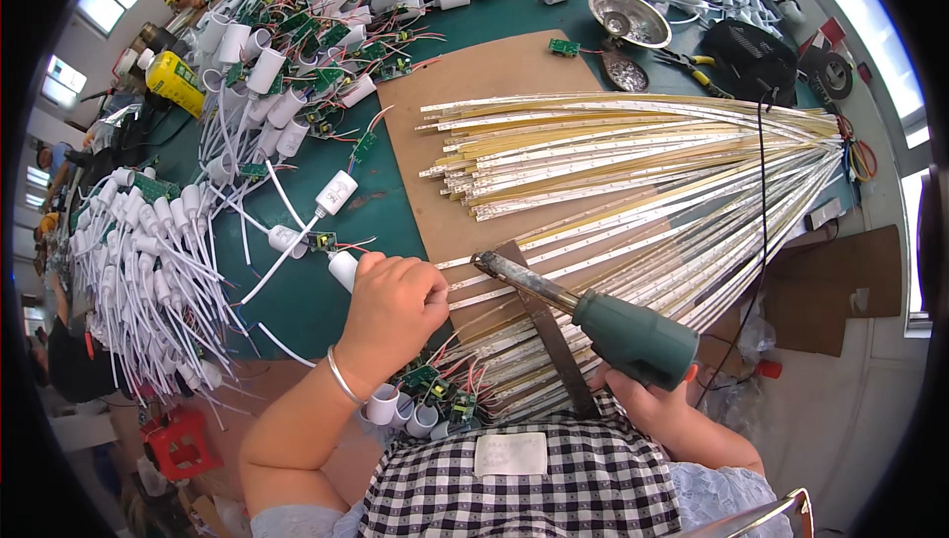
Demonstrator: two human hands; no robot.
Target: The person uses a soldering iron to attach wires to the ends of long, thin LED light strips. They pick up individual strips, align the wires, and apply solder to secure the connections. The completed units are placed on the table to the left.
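My left hand (398,309) is closed in a pinch at the near-left ends of the LED strips (633,286), and what lies between its fingertips is hidden. A white lamp cap (343,268) with wires and a small circuit board shows right beside its knuckles. My right hand (647,402) grips a soldering iron (633,335) with a thick green handle. Its dark-tipped metal barrel points left toward my left hand, above the strips. Under the barrel, a dark flat metal bar (554,340) crosses the strips. More white caps with green boards (420,417) lie by my apron.
Wired caps (262,74) with boards heap at the far left, and caps with white cables (148,242) pile at the left. A cardboard sheet (494,64) lies under the strips. Far right are a metal bowl (630,18), pliers (697,69) and a black cord (762,192).
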